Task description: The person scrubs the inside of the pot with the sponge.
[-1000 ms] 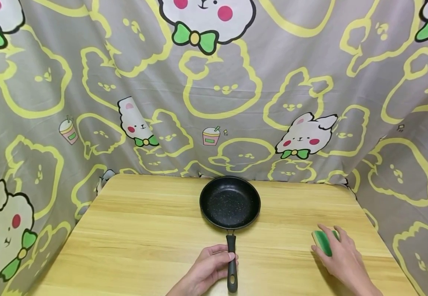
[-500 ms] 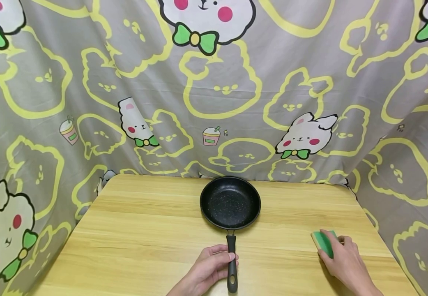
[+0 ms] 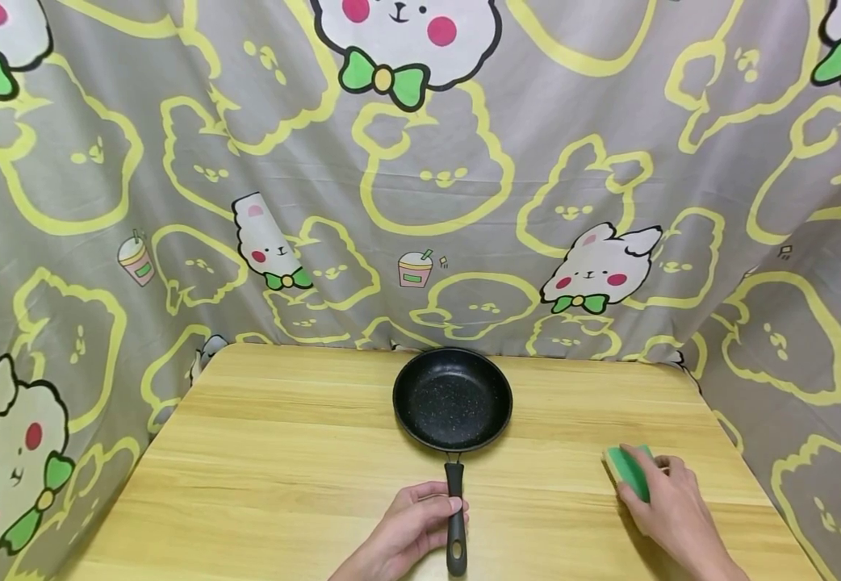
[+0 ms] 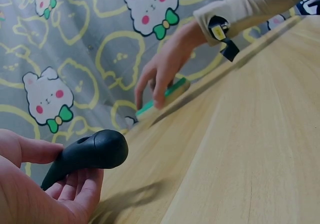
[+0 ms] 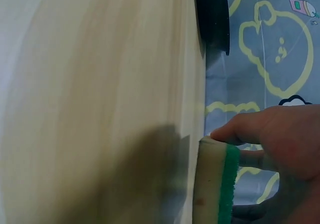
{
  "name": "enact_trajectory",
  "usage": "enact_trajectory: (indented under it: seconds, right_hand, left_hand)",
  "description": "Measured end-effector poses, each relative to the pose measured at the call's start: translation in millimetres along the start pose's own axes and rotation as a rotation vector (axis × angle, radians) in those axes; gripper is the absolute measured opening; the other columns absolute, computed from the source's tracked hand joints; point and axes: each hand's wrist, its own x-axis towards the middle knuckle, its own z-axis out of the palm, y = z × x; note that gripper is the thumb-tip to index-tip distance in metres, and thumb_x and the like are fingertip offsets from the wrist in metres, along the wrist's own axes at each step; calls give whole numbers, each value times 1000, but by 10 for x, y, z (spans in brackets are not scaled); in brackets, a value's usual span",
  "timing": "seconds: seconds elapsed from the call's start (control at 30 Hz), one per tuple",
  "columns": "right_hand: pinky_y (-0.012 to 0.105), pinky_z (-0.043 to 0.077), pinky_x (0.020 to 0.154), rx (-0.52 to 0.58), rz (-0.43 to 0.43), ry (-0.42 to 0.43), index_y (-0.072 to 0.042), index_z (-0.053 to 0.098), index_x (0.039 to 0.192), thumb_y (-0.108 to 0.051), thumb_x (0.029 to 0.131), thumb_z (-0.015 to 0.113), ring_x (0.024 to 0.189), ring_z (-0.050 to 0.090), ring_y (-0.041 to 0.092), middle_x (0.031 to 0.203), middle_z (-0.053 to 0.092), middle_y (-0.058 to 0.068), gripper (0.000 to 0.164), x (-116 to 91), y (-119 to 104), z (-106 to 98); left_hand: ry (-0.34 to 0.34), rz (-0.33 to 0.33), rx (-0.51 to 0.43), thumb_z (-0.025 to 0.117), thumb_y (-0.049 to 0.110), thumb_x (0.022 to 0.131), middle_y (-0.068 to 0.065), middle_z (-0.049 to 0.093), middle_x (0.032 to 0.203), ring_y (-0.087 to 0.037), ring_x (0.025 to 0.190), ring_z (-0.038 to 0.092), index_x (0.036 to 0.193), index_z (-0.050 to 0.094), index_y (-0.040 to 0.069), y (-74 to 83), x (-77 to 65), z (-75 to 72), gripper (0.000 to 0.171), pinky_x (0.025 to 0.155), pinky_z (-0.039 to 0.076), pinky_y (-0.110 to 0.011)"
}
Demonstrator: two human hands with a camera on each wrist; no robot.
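A black frying pan (image 3: 453, 401) sits at the back middle of the table, its handle pointing toward me. My left hand (image 3: 415, 524) grips that handle (image 3: 456, 516), thumb on top and fingers beneath, as the left wrist view also shows. To the right, my right hand (image 3: 671, 504) holds a sponge (image 3: 629, 474) with a green scouring layer on top and a pale yellow foam layer below. In the right wrist view the thumb and fingers pinch the sponge (image 5: 210, 181) by its sides, close over the wooden surface.
The wooden table (image 3: 268, 460) has a rounded back-left corner. A grey curtain (image 3: 457, 218) printed with yellow outlines and white cartoon animals hangs along the back and both sides, and the pan's far rim overlaps the table's back edge in the head view.
The right hand's fingers have drawn in around the sponge, which has shifted slightly left and away from me. The left hand and the frying pan stay where they were.
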Motion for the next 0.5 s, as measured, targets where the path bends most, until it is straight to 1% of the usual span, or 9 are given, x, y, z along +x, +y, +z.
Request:
enact_trajectory:
  seconds: [0.13, 0.33, 0.43, 0.5]
  right_hand:
    - [50, 50, 59, 8, -14, 44, -9, 51, 145, -19, 94, 69, 99, 50, 57, 123, 46, 42, 55, 2, -96, 3]
    - [48, 52, 59, 31, -50, 74, -12, 53, 144, -20, 92, 72, 98, 54, 53, 126, 49, 38, 55, 29, -227, 33]
    - [50, 52, 60, 42, -82, 117, -13, 56, 142, -19, 92, 74, 97, 55, 52, 126, 51, 35, 53, 47, -301, 51]
    - [53, 53, 60, 48, -118, 155, -13, 58, 140, -18, 91, 75, 96, 56, 53, 124, 52, 34, 53, 68, -347, 66]
  left_hand:
    - [6, 0, -4, 69, 4, 94, -15, 72, 102, -17, 90, 71, 123, 60, -9, 0, -4, -2, 33, 79, 61, -32]
    - [3, 2, -13, 69, 4, 94, -15, 72, 102, -18, 90, 71, 123, 60, -9, -7, 1, -9, 33, 79, 61, -32]
    - [-7, 7, -20, 69, 4, 93, -14, 72, 101, -18, 91, 71, 122, 60, -10, -11, 3, -16, 33, 80, 60, -32]
    - [-16, 11, -28, 69, 4, 93, -13, 73, 100, -18, 91, 71, 121, 60, -9, -14, 3, -22, 32, 80, 60, -32]
